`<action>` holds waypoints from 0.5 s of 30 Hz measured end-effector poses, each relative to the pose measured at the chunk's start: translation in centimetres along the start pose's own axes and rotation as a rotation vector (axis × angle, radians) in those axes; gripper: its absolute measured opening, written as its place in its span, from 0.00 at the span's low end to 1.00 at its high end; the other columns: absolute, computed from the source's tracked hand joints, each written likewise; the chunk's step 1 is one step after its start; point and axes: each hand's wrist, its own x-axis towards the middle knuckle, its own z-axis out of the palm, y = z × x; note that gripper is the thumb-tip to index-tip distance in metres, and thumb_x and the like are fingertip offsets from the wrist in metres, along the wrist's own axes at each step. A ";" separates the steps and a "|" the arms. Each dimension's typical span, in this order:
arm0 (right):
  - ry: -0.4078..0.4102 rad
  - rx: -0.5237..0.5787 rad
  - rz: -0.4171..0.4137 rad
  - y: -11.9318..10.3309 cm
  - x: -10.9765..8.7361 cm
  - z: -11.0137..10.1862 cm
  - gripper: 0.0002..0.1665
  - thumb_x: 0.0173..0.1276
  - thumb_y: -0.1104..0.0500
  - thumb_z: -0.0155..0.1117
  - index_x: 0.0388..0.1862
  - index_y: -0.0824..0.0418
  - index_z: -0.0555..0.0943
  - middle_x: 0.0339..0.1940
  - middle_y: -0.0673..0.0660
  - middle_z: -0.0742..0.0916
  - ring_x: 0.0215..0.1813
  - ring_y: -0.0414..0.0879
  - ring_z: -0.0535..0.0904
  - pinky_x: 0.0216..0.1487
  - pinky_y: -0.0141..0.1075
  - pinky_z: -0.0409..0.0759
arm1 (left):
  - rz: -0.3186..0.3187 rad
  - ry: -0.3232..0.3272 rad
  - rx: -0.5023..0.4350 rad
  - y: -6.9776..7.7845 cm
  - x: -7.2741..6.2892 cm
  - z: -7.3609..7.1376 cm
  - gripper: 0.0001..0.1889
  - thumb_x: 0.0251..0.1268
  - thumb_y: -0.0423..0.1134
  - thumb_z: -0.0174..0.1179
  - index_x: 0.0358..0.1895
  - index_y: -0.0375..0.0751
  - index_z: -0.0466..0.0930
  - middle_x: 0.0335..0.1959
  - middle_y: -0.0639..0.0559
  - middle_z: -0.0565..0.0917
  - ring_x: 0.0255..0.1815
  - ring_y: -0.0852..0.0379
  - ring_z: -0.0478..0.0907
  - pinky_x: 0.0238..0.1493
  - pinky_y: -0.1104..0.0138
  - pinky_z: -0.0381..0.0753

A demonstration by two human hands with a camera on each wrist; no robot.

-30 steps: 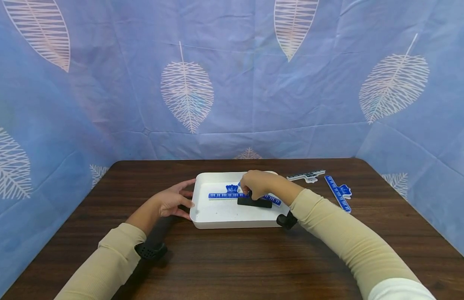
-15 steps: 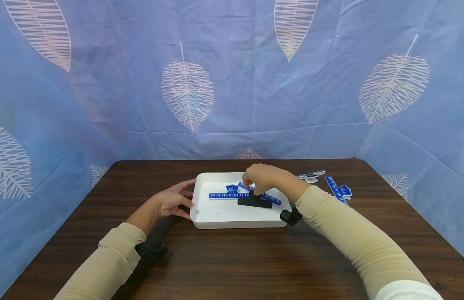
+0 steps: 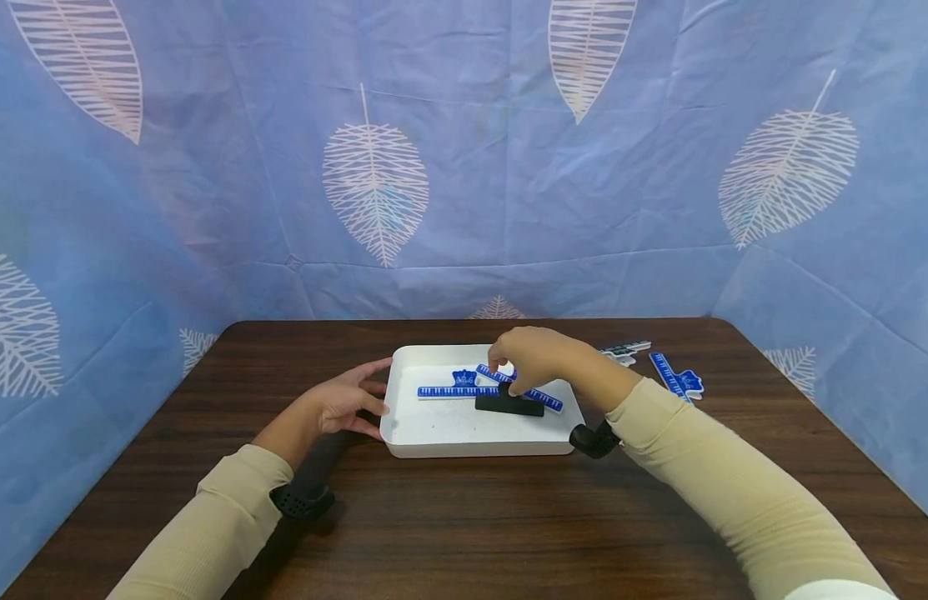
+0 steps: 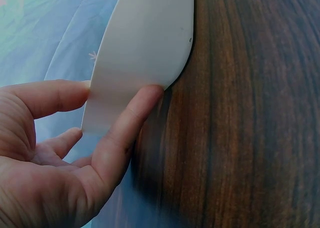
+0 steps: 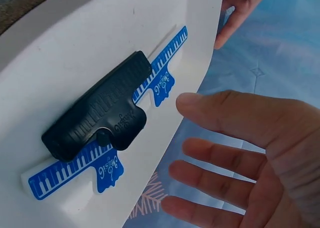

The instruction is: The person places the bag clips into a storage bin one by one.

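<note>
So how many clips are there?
5. In the tray: the left blue clip, a slanted blue clip and a black clip. On the table: another blue clip and a black-and-white clip, both partly behind the right arm. Others may be hidden.

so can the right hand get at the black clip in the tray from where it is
Probably yes: the right hand is close by with its fingers apart, and the black clip lies over parts of two blue clips, with nothing visible covering it.
</note>
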 end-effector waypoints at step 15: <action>0.169 0.006 -0.017 -0.2 -2.3 0.3 0.21 0.58 0.57 0.74 0.51 0.57 0.84 0.54 0.56 0.83 0.57 0.52 0.78 0.58 0.49 0.78 | -0.004 -0.001 -0.006 -0.1 0.2 -0.2 0.49 0.58 0.17 0.56 0.79 0.51 0.43 0.71 0.31 0.57 0.56 0.34 0.74 0.40 0.45 0.84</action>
